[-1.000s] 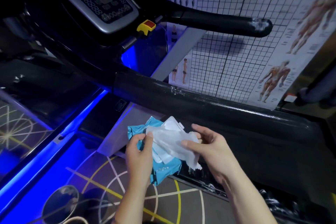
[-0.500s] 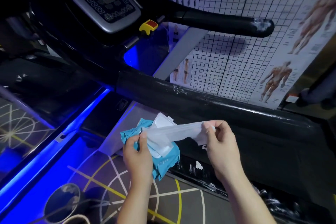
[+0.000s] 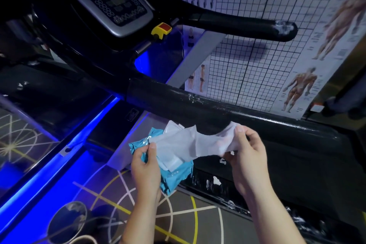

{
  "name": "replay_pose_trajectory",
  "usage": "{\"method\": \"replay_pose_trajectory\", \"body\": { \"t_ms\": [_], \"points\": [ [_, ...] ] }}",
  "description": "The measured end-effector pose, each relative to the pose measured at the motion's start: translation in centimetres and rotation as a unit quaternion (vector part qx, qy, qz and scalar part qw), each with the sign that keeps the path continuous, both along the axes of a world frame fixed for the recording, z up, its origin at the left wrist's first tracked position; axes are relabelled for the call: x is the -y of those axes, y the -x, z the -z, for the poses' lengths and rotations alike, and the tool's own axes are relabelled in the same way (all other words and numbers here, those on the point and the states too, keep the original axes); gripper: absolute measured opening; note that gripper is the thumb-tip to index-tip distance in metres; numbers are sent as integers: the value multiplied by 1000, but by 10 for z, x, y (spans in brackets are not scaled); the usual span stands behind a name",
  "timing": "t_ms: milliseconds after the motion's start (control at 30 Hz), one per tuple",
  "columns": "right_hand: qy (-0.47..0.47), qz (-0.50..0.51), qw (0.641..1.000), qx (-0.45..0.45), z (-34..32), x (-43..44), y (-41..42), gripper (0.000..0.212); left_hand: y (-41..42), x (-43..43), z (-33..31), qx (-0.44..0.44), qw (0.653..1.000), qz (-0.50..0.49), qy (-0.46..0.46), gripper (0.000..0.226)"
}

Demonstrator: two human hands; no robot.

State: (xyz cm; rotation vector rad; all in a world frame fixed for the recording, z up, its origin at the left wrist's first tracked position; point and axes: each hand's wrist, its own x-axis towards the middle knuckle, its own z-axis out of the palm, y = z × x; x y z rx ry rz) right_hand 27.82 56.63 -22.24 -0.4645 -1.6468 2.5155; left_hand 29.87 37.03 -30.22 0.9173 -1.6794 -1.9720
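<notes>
While the left hand (image 3: 145,166) grips the teal pack (image 3: 174,176), right hand (image 3: 244,156) fingers pinch a crumpled white wipe (image 3: 198,144).

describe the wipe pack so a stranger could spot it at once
Find the thick black treadmill handrail crossing the view. Just below it, the left hand holds the wipe pack. It is the only teal thing there, with a white wipe stretched from it.

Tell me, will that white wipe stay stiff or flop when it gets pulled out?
Probably floppy: the white wipe droops and creases between the blue pack and the right hand. It likely weighs very little, since a light pinch of the fingers seems to hold it up. It might tear if yanked, because it looks thin and slightly see-through.
</notes>
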Motion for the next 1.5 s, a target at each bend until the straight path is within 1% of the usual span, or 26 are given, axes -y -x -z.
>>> {"method": "replay_pose_trajectory", "body": {
  "t_ms": [100, 167, 200, 267, 333, 400, 433, 500, 600, 667, 733, 767, 833, 900, 967, 1033, 1133, 1233, 1300, 1367, 1433, 1500],
  "points": [
    [66, -42, 997, -11, -8, -1, 1, 17, 0, 1, -1, -6, 1000, -9, -8, 11],
    [76, -61, 995, -27, -14, -4, 4, 20, -1, 1, -1, -12, 1000, -6, -7, 3],
    [73, -70, 994, -34, -15, -4, 6, 20, -1, 1, 0, -15, 1000, -2, -4, 3],
    [67, -99, 992, -46, -17, 2, 6, 22, -2, -4, 1, -33, 999, 11, 2, 14],
    [63, -144, 986, -58, -17, 14, 2, 24, -4, -8, 2, -57, 997, 29, 34, 25],
    [59, -193, 977, -65, -13, 30, -2, 29, -3, -9, 4, -52, 993, 55, 85, 34],
    [58, -208, 975, -61, -10, 38, -3, 33, -2, -10, 6, -44, 993, 68, 91, 38],
    [69, -214, 974, -43, -4, 49, -2, 36, -1, -10, 6, -38, 988, 107, 100, 41],
    [91, -191, 977, -14, 0, 58, 7, 26, -3, -13, -2, -53, 979, 164, 111, 41],
    [56, -183, 981, -19, 3, 60, 12, 25, -7, -14, -5, -47, 975, 191, 101, 30],
    [2, -185, 982, -32, 4, 61, 14, 26, -11, -12, -7, -55, 975, 201, 76, 16],
    [-20, -186, 982, -36, 5, 62, 14, 25, -12, -10, -7, -65, 974, 207, 69, 22],
    [-28, -181, 983, -30, 7, 62, 13, 25, -13, -6, -8, -71, 966, 240, 69, 37],
    [-20, -171, 985, -19, 6, 60, 14, 25, -12, -5, -10, -67, 957, 259, 111, 40],
    [-13, -164, 986, -16, 4, 55, 16, 26, -10, -5, -6, -58, 952, 256, 158, 38],
    [-2, -154, 988, -16, -2, 48, 19, 25, -8, -7, -1, -44, 953, 242, 177, 32],
    [19, -140, 990, -19, -15, 35, 22, 24, -3, -6, 6, -5, 972, 177, 155, 19],
    [58, -165, 984, -19, -22, 26, 17, 24, 4, -1, 10, -6, 991, 86, 105, 12],
    [82, -202, 976, -4, -22, 26, 12, 24, 7, 4, 3, -18, 994, 68, 84, 15],
    [83, -222, 971, 20, -21, 29, 9, 24, 8, 11, -7, -35, 995, 64, 67, 25],
    [78, -229, 970, 29, -21, 33, 7, 22, 7, 20, -14, -50, 995, 72, 51, 34],
    [76, -212, 974, 21, -21, 38, 10, 21, 5, 30, -19, -55, 993, 89, 51, 40]
  ]
}}
